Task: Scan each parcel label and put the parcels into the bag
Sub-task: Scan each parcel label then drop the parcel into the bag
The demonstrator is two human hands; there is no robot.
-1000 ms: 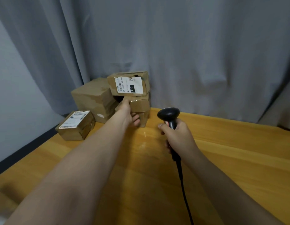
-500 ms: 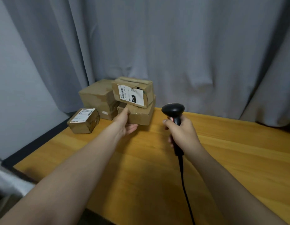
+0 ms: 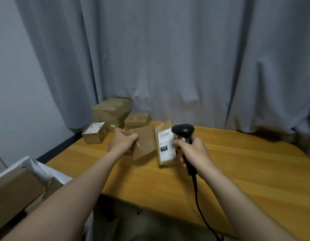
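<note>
Blurred label (image 3: 165, 145), half hidden behind the scanner (image 3: 183, 131) the right hand (image 3: 194, 153) grips. The left hand (image 3: 123, 142) clutches that box (image 3: 144, 145). Lower left, the cut-off bag (image 3: 34, 168) holds a parcel (image 3: 15, 192).

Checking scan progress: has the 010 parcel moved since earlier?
Yes. The left hand has pulled the parcel off the lower box, away from the big box, toward the scanner.

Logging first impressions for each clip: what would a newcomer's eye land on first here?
The left hand grips a cardboard parcel over the wooden table, its white label next to the black scanner held in the right hand. Three more boxes sit at the far left corner, by the grey curtain.
</note>
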